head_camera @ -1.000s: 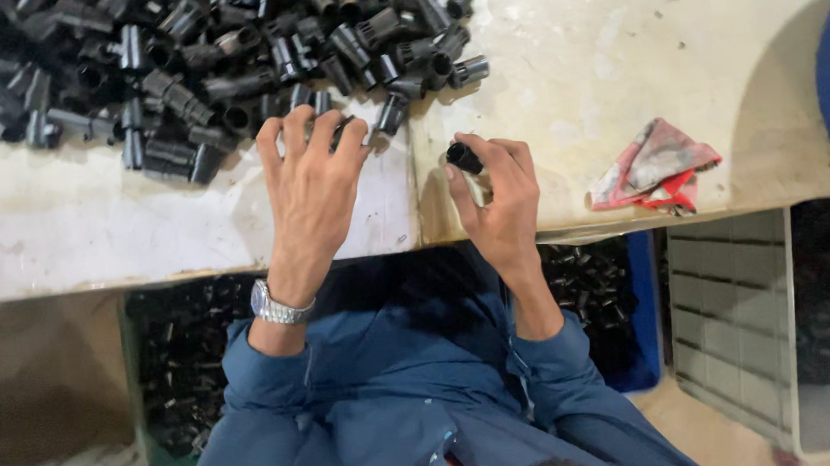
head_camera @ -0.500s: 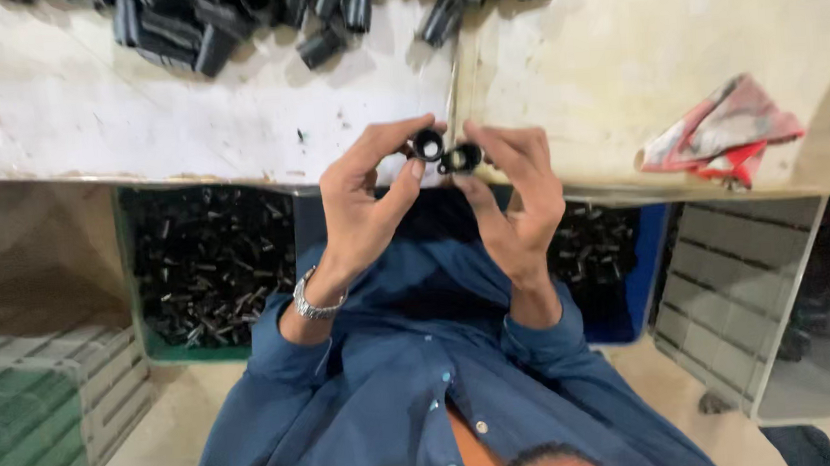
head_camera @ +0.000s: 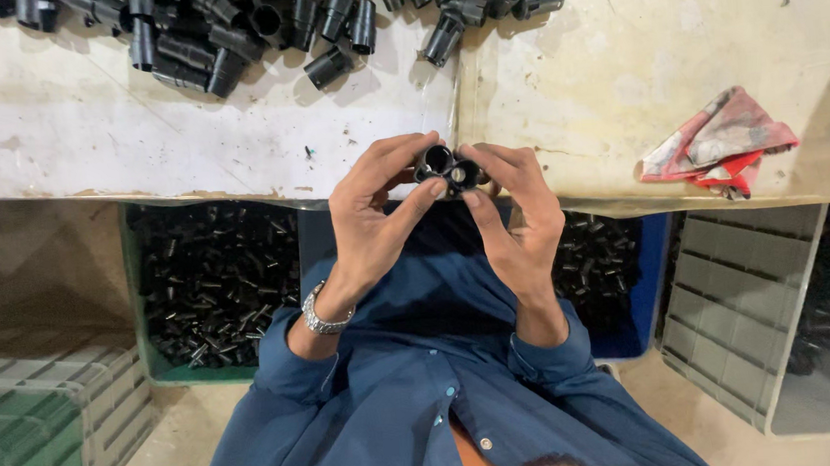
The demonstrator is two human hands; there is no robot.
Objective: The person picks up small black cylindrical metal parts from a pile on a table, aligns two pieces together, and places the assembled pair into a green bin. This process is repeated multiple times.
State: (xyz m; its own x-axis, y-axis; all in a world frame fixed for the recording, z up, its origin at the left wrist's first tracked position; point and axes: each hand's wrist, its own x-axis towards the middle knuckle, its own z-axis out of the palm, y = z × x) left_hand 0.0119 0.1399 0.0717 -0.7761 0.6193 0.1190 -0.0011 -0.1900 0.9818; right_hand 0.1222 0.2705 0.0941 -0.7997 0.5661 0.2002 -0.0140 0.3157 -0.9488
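Observation:
My left hand and my right hand meet over the front edge of the white worktable. Each pinches a short black plastic tube: the left tube and the right tube touch side by side, open ends facing the camera. A metal watch sits on my left wrist. A heap of similar black tubes lies at the table's far side, well beyond my fingers.
A crumpled red and white cloth lies on the table at the right. Below the table stand a green crate and a blue bin, both holding black parts. Grey crates sit at the lower right, more crates at the lower left.
My left hand left the tube heap carrying a tube and came back to meet my right hand. Both tubes are now held together at the table's front edge.

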